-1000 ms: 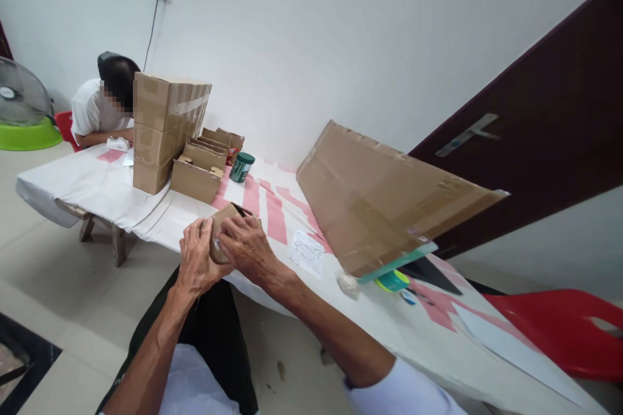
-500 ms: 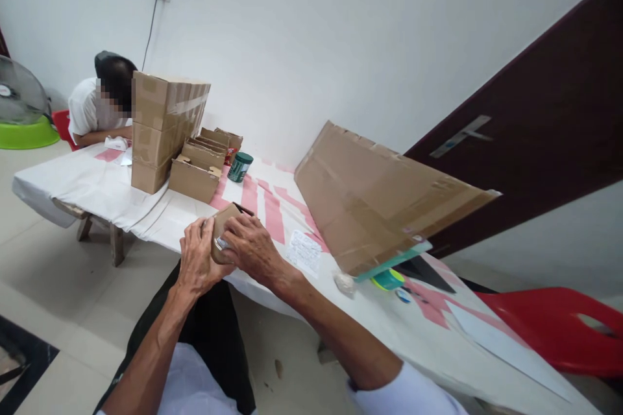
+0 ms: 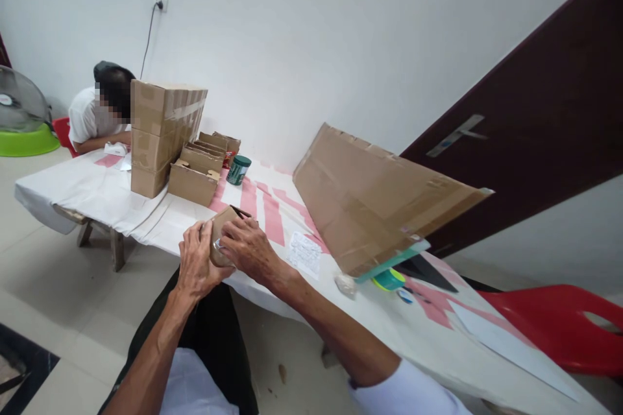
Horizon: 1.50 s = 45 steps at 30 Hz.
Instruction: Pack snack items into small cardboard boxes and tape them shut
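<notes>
As the cardboard box (image 3: 219, 222) seems light but crushable, favour edges; your left hand (image 3: 196, 262) grips it, right hand (image 3: 247, 245) unclear.

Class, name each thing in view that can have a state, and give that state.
Small carton: held by the left hand, right hand against it
Green jar: upright, lid on
Tall cartons: stacked, taped
Low box: open
Large cardboard: standing, taped
Plug: in the socket
Fan: running or not, unclear
</notes>
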{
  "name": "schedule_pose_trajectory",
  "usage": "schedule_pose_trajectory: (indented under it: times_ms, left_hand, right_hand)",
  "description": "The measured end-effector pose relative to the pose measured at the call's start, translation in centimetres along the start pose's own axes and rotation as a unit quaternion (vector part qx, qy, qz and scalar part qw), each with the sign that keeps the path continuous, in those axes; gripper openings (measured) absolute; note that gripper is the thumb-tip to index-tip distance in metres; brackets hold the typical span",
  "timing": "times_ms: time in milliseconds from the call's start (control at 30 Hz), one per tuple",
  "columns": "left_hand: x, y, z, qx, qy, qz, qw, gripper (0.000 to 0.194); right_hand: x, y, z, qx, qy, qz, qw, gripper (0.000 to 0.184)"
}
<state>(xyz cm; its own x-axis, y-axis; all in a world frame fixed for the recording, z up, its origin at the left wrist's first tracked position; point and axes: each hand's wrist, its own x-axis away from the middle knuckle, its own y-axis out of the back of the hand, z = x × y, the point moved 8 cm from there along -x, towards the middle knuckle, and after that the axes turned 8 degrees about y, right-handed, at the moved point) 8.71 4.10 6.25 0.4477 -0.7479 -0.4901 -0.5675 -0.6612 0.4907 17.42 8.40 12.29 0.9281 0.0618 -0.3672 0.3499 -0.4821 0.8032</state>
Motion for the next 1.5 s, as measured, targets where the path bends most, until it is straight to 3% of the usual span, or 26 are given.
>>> schedule_pose_trajectory:
  times_ms: [200,533,900,1167,1333,1500]
  left_hand:
    - [0.0,-0.1,0.1,-0.003,0.004,0.005,1.0,0.101]
    - [-0.1,0.0,-0.1,-0.017,0.005,-0.003,1.0,0.1]
    - [-0.2,0.0,-0.5,-0.03,0.0,-0.003,1.0,0.101]
    - [-0.2,0.0,-0.5,-0.031,0.004,-0.005,0.999,0.101]
    - [-0.2,0.0,-0.4,-0.031,0.003,-0.004,1.0,0.103]
    - [-0.1,0.1,-0.3,-0.03,0.002,-0.005,1.0,0.107]
  right_hand:
    - [0.1,0.0,0.5,-0.013,0.016,-0.004,1.0,0.026]
    - [0.2,-1.3,-0.3,-0.046,-0.015,-0.011,0.999,0.028]
    - [0.3,-1.1,-1.0,-0.062,-0.064,-0.042,0.995,0.026]
    - [0.8,0.0,-0.7,-0.067,0.008,-0.034,0.997,0.016]
    - [1.1,-0.3,-0.7,-0.072,0.012,-0.013,0.997,0.012]
    - [0.8,-0.5,-0.8,-0.082,0.008,-0.013,0.997,0.023]
